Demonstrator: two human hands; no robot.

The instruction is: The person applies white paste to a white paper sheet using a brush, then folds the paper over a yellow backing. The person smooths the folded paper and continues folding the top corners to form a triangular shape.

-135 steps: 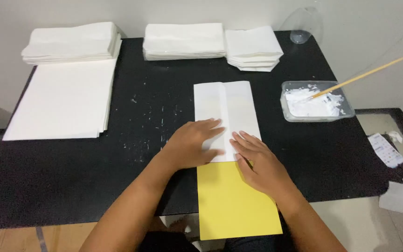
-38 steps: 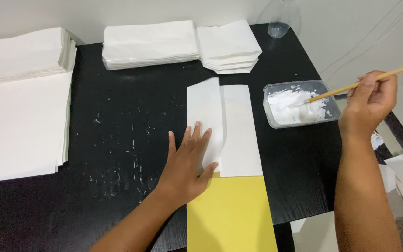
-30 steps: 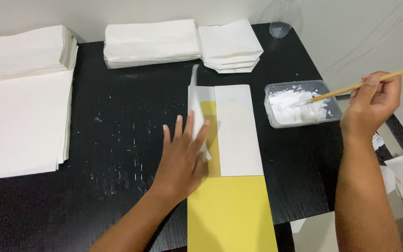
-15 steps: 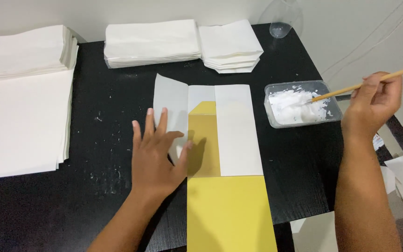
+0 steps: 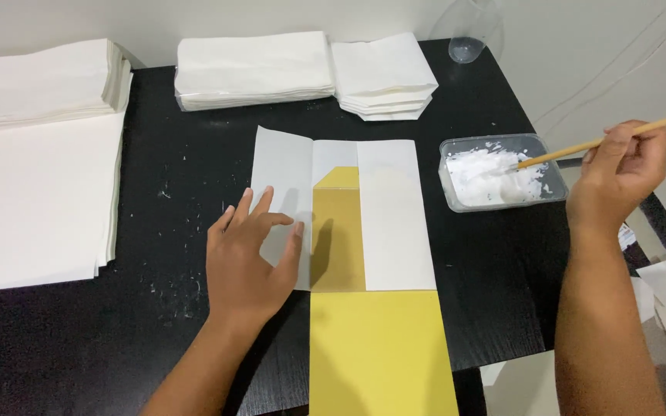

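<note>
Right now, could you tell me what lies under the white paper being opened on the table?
A yellow sheet shows between the opened left flap and the folded right flap. How far it runs beneath them is covered.

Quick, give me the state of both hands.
Left hand: open, flat on the white paper flap.
Right hand: closed around the wooden stick.

Bright even indoor light, soft shadow right of left hand (image 5: 250,258), sharp focus, no glare.
</note>
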